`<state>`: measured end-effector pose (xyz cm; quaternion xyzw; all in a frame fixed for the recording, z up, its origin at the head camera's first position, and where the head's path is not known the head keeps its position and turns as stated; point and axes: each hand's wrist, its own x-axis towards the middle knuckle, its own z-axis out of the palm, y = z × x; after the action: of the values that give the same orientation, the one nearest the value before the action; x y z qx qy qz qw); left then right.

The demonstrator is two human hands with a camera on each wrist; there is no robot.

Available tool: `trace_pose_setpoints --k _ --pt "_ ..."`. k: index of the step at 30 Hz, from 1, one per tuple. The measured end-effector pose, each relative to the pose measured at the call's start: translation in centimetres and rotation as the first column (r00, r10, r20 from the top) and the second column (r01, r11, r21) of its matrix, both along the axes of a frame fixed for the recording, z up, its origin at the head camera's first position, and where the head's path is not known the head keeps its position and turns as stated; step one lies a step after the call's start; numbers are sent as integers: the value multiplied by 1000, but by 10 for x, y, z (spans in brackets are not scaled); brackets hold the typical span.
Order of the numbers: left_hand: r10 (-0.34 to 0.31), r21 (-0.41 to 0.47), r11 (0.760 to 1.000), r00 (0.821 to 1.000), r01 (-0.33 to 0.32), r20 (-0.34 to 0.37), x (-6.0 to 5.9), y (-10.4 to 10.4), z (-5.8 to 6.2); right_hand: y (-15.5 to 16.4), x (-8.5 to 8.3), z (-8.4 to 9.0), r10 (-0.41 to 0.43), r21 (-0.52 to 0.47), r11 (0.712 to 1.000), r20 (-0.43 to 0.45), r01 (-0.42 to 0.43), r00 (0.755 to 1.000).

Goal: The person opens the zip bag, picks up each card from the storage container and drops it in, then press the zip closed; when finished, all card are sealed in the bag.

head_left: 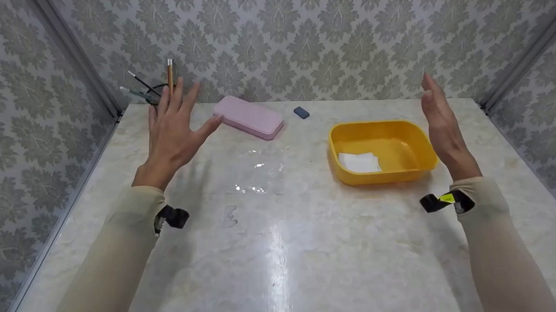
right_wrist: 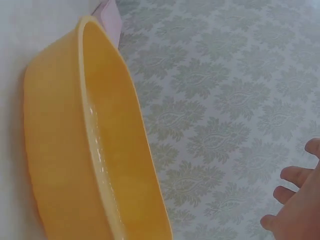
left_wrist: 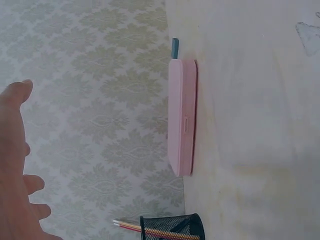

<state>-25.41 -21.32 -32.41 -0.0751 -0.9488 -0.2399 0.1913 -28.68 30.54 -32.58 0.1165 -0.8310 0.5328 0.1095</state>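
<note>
My left hand is raised over the left side of the table, fingers spread, holding nothing. Behind its fingers, pencils stick up from a black mesh cup, mostly hidden in the head view. Just right of that hand's thumb lies a pink pencil case. My right hand is held up at the right end of a yellow plastic basin, its fingers straight and nothing in them. Inside the basin is a white folded piece, at its left end.
A small dark blue block, like an eraser, lies near the back wall. In the middle of the table a clear plastic bag lies flat, with a small clear scrap nearer me. Patterned walls enclose the table's back and sides.
</note>
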Motion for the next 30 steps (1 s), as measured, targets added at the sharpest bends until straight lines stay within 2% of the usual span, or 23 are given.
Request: trace_pose_setpoints --k 7,13,21,24,26,30 --pt "-22 116 993 997 30 -72 -5 13 -1 -16 -1 -3 5 -145 989 -30 -9 1000" --pt "-12 217 976 997 29 -78 -9 21 -7 -33 -4 -6 29 -270 962 -69 -47 997" --pt "-41 381 923 997 63 -66 -10 32 -16 -58 -9 -17 54 -461 884 -59 -75 997" --pt "-46 437 896 996 73 -71 -13 37 -21 -68 -10 -21 69 -498 862 -56 -88 996" --pt "-51 469 880 996 78 -69 -14 41 -23 -76 -10 -23 65 -506 859 -53 -83 996" --pt "-64 521 850 997 80 -50 -16 50 -29 -90 -10 -27 61 -487 870 -45 -75 997"
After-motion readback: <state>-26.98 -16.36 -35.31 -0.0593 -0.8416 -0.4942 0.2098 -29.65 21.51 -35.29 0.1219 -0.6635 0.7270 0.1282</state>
